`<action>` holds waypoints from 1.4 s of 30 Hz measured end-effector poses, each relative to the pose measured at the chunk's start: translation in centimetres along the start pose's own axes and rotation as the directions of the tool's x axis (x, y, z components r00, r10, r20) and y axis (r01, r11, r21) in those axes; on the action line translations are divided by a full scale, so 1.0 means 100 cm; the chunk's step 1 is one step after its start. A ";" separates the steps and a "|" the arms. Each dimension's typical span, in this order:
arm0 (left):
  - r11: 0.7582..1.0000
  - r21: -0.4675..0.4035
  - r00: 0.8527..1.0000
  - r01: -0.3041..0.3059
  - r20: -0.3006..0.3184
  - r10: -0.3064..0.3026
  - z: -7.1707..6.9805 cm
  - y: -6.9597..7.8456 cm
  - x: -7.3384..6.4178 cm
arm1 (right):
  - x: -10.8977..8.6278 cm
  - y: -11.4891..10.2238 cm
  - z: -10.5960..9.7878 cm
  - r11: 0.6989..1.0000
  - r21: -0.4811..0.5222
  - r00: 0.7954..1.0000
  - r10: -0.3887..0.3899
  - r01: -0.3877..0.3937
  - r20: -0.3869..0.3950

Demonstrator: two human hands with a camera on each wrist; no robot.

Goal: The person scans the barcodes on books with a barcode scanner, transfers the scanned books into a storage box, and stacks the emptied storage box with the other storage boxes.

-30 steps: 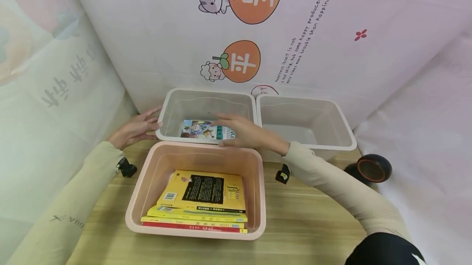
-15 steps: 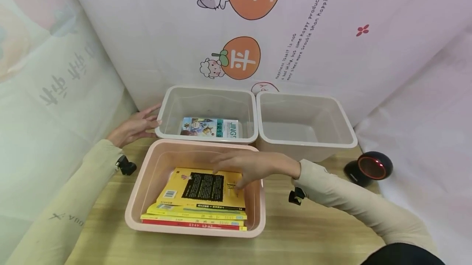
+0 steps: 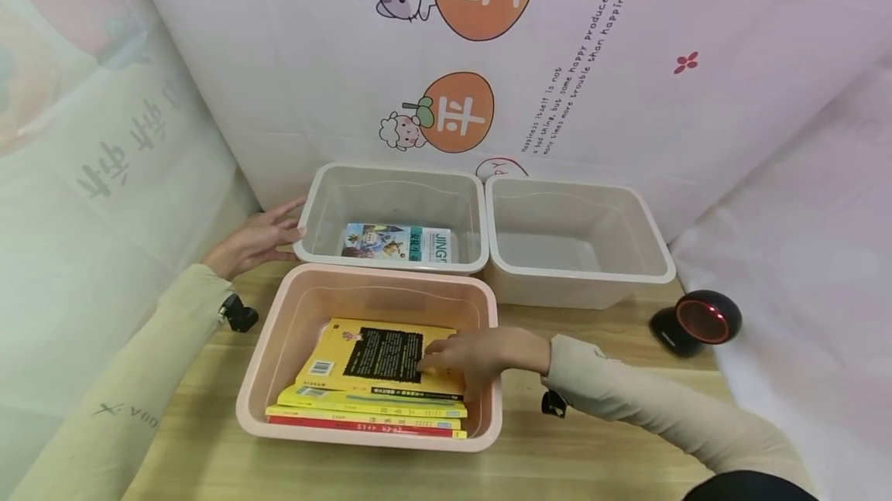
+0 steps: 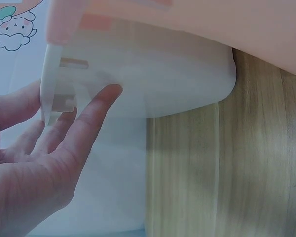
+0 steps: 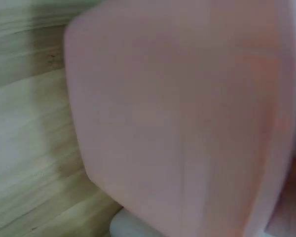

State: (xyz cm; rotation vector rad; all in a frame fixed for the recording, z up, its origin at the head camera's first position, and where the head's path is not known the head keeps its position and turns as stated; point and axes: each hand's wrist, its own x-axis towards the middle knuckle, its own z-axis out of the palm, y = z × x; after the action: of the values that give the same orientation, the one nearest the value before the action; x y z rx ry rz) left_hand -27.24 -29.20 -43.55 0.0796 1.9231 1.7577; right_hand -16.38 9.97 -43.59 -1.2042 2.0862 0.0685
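Observation:
My left hand (image 3: 252, 244) holds the outer rim of the left grey bin (image 4: 153, 74), its thumb at the lip and its fingers below, against the wall. A book with a colourful picture cover (image 3: 393, 244) lies inside that bin. In front stands a pink bin (image 3: 369, 278) with several yellow-covered books and a red-spined one. My right hand (image 3: 484, 354) reaches over its right rim, fingers bent above the top yellow book (image 3: 383, 354), over its right end. The right wrist view shows mostly the pink bin's outer wall (image 5: 148, 118), with the hand mostly hidden behind its rim.
A second grey bin (image 3: 564, 211) stands against the left one, on its right. Right of it is a black round-headed device (image 3: 700, 319) on the wooden table (image 3: 592, 439). Printed white cloth (image 3: 313, 83) closes off the back and sides.
My right hand has left the left grey bin, moved toward me and lowered into the right side of the pink bin. The left hand stays at the grey bin's rim.

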 end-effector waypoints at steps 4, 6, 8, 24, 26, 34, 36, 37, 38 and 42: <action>1.000 0.006 1.000 0.002 -0.001 -0.002 0.000 0.000 0.000 | 0.006 -0.004 0.009 0.987 -0.161 0.998 -0.036 0.027 -0.052; 1.000 0.012 1.000 0.003 -0.004 -0.003 0.000 0.000 0.001 | 0.008 -0.006 0.011 0.976 -0.215 0.996 -0.056 0.042 -0.062; 1.000 0.021 1.000 0.004 -0.006 -0.003 0.000 0.001 0.001 | 0.009 -0.007 0.010 0.969 -0.242 0.995 -0.073 0.056 -0.063; 0.999 0.037 1.000 -0.005 -0.007 0.005 -0.002 -0.001 0.002 | -0.005 0.034 -0.016 0.968 0.069 0.905 -0.201 0.243 -0.374; 1.000 0.028 1.000 -0.001 -0.008 0.001 -0.002 -0.001 0.002 | -0.003 0.038 -0.015 0.976 0.012 0.876 -0.189 0.217 -0.443; 1.000 0.012 1.000 0.003 -0.013 -0.003 0.000 -0.001 0.002 | 0.006 0.047 -0.014 0.987 0.035 0.794 -0.104 0.156 -0.599; 1.000 0.022 1.000 -0.001 -0.017 0.001 -0.001 -0.002 0.002 | 0.007 0.049 -0.014 0.969 0.143 0.766 -0.066 0.202 -0.639; 1.000 0.023 1.000 -0.001 -0.017 0.002 -0.001 -0.002 0.002 | 0.007 0.050 -0.015 0.954 0.195 0.756 -0.046 0.227 -0.653; 1.000 0.023 1.000 -0.004 -0.014 0.004 -0.002 -0.003 0.003 | 0.006 0.050 -0.015 0.934 0.247 0.748 -0.031 0.258 -0.663; 1.000 0.009 1.000 -0.001 -0.007 0.001 -0.003 -0.002 0.002 | 0.002 0.051 -0.018 0.852 0.407 0.737 0.037 0.331 -0.675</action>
State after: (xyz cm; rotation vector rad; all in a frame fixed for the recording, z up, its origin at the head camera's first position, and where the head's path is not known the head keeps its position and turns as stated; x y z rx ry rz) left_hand -27.49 -29.43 -43.83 0.0776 1.9366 1.7527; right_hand -21.44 12.00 -43.85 -1.1454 2.3412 -1.0882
